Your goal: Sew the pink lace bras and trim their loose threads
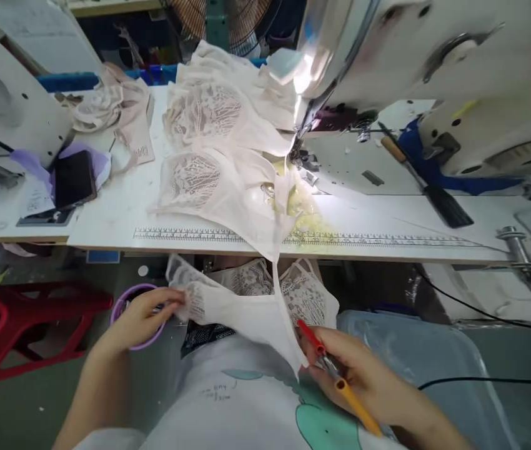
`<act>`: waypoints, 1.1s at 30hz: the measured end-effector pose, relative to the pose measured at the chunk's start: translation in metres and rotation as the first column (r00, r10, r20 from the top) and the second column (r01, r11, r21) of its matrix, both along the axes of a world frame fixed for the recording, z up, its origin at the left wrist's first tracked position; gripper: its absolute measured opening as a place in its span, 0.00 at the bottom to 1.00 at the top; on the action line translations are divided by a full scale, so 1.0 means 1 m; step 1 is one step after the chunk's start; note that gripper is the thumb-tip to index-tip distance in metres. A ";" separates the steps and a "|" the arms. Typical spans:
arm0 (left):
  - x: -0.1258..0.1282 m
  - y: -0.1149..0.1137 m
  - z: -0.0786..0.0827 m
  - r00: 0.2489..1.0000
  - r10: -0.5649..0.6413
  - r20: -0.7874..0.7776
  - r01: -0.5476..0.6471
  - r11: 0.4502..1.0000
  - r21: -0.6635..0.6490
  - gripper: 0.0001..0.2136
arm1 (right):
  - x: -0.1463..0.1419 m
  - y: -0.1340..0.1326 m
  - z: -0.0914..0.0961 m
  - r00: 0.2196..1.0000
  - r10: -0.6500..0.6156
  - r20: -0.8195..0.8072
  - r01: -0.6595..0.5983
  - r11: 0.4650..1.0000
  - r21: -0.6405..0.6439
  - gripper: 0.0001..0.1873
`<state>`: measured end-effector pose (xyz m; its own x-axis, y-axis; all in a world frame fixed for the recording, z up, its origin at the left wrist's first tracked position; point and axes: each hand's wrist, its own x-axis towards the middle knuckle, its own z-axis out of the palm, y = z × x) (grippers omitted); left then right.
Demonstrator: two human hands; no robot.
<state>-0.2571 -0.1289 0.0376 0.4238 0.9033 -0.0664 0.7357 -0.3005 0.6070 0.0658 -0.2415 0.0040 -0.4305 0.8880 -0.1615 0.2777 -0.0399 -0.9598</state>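
Note:
My left hand (150,312) pinches the sheer lace end of a white bra piece (247,312) that hangs in front of the table edge. My right hand (354,369) has its thumb and fingers closed at the piece's other, pointed end. The same hand holds a small tool (333,367) with a red part, a metal middle and an orange part; its exact kind is unclear. A narrow white strap runs up from the held piece to joined bra pieces (228,187) on the table. Below, more lace cups (310,294) lie near my lap.
A lit sewing machine (331,119) stands at the right, its needle area beside the stacked bra pieces. A ruler strip (190,235) marks the table front. A black-bristled brush (446,203), a phone (74,178), a red stool (35,325) and a purple-rimmed bin (153,340) are around.

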 end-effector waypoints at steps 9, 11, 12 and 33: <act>0.127 -0.001 -0.032 0.736 -0.605 0.304 0.656 0.748 -0.100 0.19 | 0.000 -0.013 0.011 0.996 -0.071 0.049 0.067 0.995 0.071 0.06; 0.132 -0.006 -0.046 0.753 -0.558 0.348 0.639 0.746 -0.188 0.19 | 0.004 -0.011 0.014 0.996 -0.058 0.067 0.054 0.996 0.070 0.05; 0.133 -0.009 -0.051 0.781 -0.511 0.360 0.603 0.766 -0.221 0.18 | 0.007 -0.009 0.015 0.997 -0.043 0.059 0.039 0.997 0.069 0.04; 0.111 -0.009 -0.047 0.878 -0.468 0.101 0.479 0.853 -0.210 0.17 | 0.049 0.080 0.016 0.834 0.393 0.386 -0.326 0.917 -0.230 0.27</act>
<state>-0.1464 -0.1377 -0.0095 0.8036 0.5565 -0.2111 0.5093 -0.4596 0.7276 0.1148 -0.1619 0.0198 -0.5769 0.6345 -0.5144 0.6713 0.0096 -0.7411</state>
